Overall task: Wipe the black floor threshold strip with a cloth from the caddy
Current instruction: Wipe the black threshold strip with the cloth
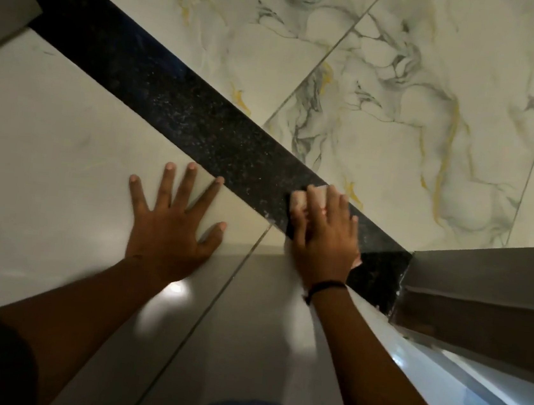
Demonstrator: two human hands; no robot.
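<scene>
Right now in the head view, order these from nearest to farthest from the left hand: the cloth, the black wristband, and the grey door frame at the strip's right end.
From the left hand, flat on the plain tile:
1. Cloth, to the right on the black strip, under the right hand.
2. Black wristband, right and nearer the person, on the right wrist.
3. Grey door frame, far right.

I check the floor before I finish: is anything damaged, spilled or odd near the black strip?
Small pale flecks sit along the near edge of the black strip, just left of the cloth under the right hand. They may be chips or dirt; I cannot tell which. Nothing is spilled.
</scene>
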